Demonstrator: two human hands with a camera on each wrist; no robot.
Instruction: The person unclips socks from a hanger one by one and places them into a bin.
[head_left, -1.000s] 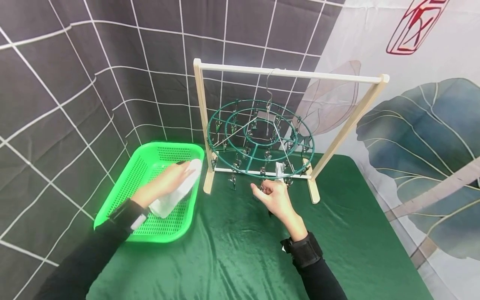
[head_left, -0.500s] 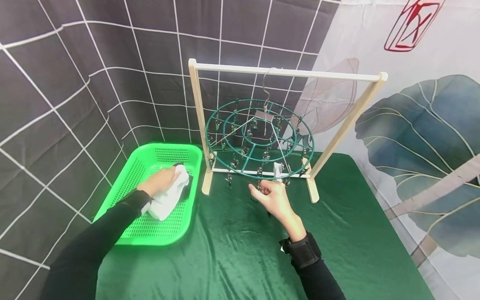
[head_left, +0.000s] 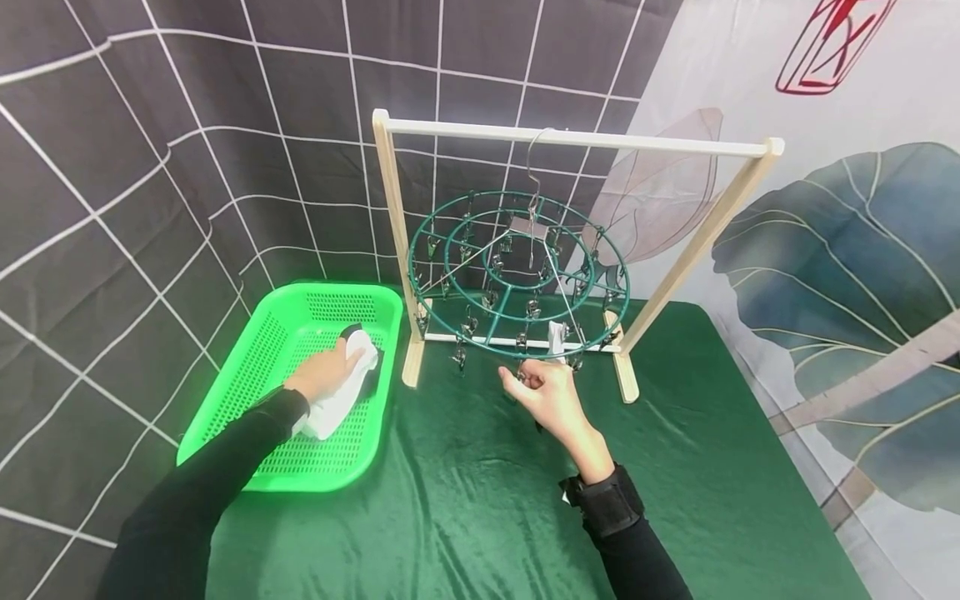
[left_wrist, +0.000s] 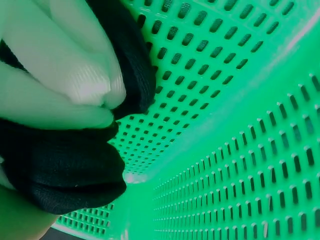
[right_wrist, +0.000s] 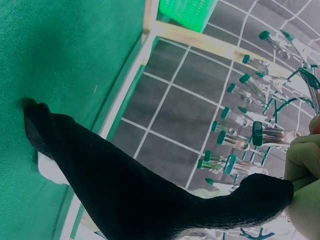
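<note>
My left hand [head_left: 324,373] is inside the green basket [head_left: 288,479], over a white sock [head_left: 339,400] with dark cloth beside it. In the left wrist view its fingers [left_wrist: 85,82] pinch a black sock [left_wrist: 65,170]. My right hand [head_left: 551,390] is at the front rim of a round green clip hanger [head_left: 504,302]. From its fingers [right_wrist: 305,157] a black sock [right_wrist: 130,185] hangs in the right wrist view; the head view mostly hides it behind the hand. A metal clip [head_left: 522,375] is at those fingertips. Beside them, a white sock [head_left: 557,340] hangs at the rim.
The hanger hooks over the white bar [head_left: 637,142] of a wooden stand [head_left: 697,242]. Several metal clips [head_left: 459,358] dangle around its rings. A green cloth [head_left: 480,508] covers the table, and a gridded curtain [head_left: 315,108] stands behind.
My left hand has lowered the white sock into the basket, moving slightly left, and dark cloth shows beside it. The right hand has kept its place at the hanger's front rim.
</note>
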